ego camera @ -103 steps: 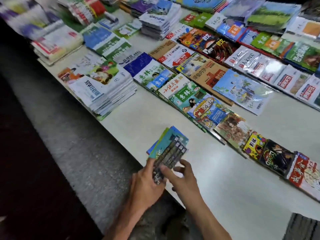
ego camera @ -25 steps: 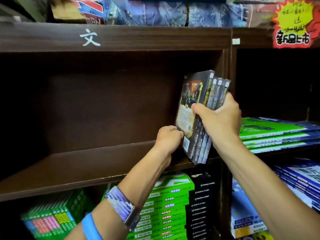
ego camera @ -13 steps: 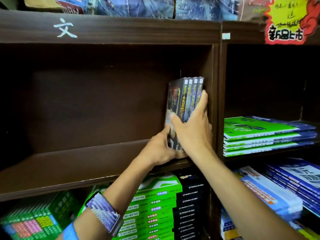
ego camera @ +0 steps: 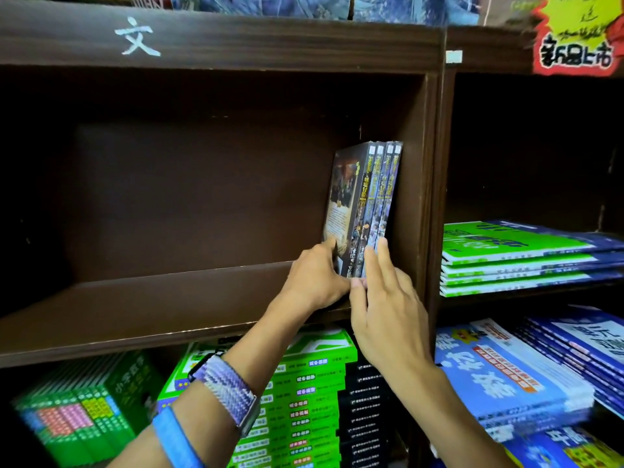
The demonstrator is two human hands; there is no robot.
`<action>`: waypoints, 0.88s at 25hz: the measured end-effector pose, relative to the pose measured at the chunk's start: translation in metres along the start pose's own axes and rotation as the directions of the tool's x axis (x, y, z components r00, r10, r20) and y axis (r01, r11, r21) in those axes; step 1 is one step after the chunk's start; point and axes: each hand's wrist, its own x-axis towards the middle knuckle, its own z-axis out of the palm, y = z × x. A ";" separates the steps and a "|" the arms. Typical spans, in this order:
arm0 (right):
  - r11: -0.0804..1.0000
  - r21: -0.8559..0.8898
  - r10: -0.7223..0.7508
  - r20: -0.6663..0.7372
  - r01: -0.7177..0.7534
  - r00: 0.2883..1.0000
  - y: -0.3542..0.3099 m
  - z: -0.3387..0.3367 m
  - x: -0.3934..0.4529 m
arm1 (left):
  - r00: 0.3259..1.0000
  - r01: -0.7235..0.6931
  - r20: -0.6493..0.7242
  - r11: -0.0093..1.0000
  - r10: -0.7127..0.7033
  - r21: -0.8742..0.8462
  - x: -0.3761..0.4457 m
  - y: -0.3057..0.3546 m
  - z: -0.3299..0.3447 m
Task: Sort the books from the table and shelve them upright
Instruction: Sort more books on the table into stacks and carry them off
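Since half a second ago the set of 4 dark-spined paperback books [ego camera: 369,204] has gone further back into the compartment and stands closer to upright, and the right hand [ego camera: 388,309] has dropped from the spines to their lower ends. The dark brown wooden bookcase [ego camera: 216,45] fills the view, with a white chalk character [ego camera: 136,37] on its top rail. The 4 books stand at the right end of the brown shelf board [ego camera: 135,305], leaning a little with their tops against the brown upright divider [ego camera: 435,184], spines facing out. In the compartment to the right of the divider lies a flat stack of green-and-blue workbooks [ego camera: 526,258]. Under the shelf board sit a stack of bright green books [ego camera: 304,400] and, further right, a pile of blue-covered books [ego camera: 506,376]. A red-and-yellow starburst paper sign [ego camera: 574,32] hangs at the bookcase's top right corner. The left hand [ego camera: 314,278] is curled against the front cover of the outermost book near its bottom, thumb on the cover. The right hand is open, its fingers [ego camera: 385,261] flat against the lower spines, touching but not clamped. The 2 hands meet at the books' base. The left wrist wears a purple woven watch strap [ego camera: 226,390] and a blue band [ego camera: 175,437].
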 end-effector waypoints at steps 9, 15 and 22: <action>0.993 -0.104 -0.044 0.095 0.054 0.994 0.002 0.002 -0.010 | 0.998 -0.016 -0.057 1.000 0.016 0.001 -0.013 -0.009 -0.001; 0.987 0.147 -0.077 0.030 0.072 0.997 -0.002 0.005 -0.065 | 0.953 -0.118 -0.269 0.988 0.140 0.097 -0.067 -0.007 -0.013; 0.805 0.579 -0.269 0.158 0.132 0.950 -0.048 0.062 -0.245 | 0.750 -0.007 -0.651 0.986 0.117 0.169 -0.253 -0.103 -0.010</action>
